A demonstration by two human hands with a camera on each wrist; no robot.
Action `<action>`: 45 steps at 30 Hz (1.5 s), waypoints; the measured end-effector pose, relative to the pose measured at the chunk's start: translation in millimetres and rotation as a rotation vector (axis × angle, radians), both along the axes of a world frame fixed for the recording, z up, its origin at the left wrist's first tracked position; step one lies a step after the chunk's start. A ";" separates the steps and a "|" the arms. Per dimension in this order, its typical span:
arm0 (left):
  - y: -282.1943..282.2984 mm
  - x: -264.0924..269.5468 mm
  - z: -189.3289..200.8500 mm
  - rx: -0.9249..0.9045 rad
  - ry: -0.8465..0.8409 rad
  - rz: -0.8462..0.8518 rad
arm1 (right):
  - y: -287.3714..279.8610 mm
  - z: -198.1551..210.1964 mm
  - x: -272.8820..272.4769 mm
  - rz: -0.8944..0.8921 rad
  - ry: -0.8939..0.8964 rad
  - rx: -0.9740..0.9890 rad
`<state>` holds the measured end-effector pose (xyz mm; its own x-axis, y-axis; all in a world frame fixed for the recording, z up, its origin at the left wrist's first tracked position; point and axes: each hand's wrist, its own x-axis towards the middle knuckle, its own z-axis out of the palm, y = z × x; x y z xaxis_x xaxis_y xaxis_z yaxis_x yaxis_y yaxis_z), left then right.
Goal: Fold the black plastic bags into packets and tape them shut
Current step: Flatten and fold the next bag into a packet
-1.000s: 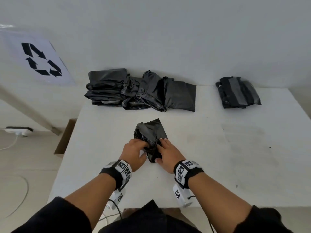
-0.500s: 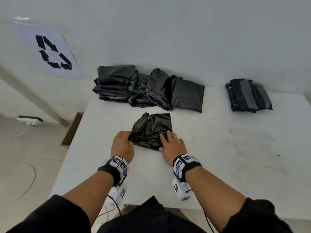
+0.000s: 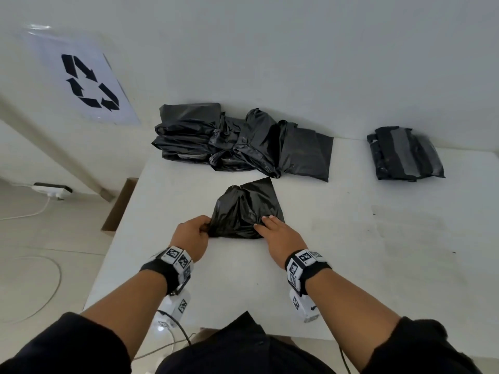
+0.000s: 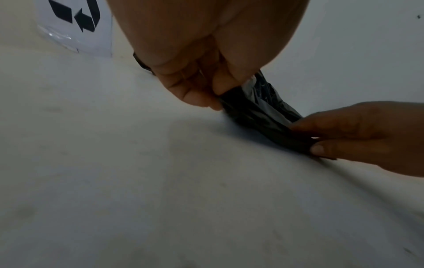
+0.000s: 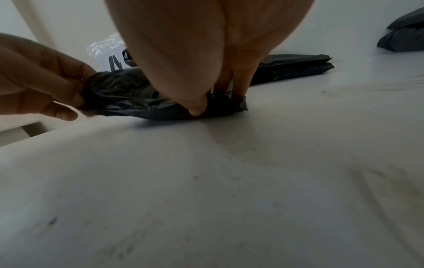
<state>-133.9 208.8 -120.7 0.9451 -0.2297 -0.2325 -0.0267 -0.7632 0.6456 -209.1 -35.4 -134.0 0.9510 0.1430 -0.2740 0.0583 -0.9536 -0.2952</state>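
On white table [image 3: 351,252], black bag [image 3: 247,211] pinched by left hand [image 3: 190,236], right hand [image 3: 280,237]; recycling-symbol sign [image 3: 89,82] beyond.

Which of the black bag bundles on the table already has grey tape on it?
The packet alone at the far right of the table. Grey tape strips cross it; the pile and the bag in the hands show none.

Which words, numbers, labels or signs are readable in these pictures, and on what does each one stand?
No words, brand names or numbers can be read anywhere.
Recycling symbol: three black chasing arrows, no text, on a white glossy sheet on the wall, left of the table.
Square black-and-white marker patterns on the left wristband and right wristband: coded patterns, not readable text.
Black bags and the taped packet: no print visible.
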 end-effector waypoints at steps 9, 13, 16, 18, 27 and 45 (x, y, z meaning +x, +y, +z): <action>1.3 25.6 8.3 -0.049 0.020 -0.008 | -7.2 9.6 14.8 -0.136 -0.385 0.094; -45.2 36.2 18.1 -0.159 -0.024 0.008 | -4.9 8.5 41.6 -0.212 -0.055 0.003; -73.3 52.7 19.5 -0.084 0.129 0.026 | -5.0 8.2 51.4 -0.168 0.051 -0.038; -81.8 63.9 13.4 0.068 0.220 -0.038 | -6.6 6.6 52.6 -0.118 0.034 -0.031; -71.6 91.4 -1.5 0.108 0.220 -0.082 | -22.2 -4.3 51.1 -0.092 0.043 0.071; -25.0 86.1 3.4 0.033 0.177 -0.168 | -37.9 -7.7 49.2 -0.114 0.004 0.038</action>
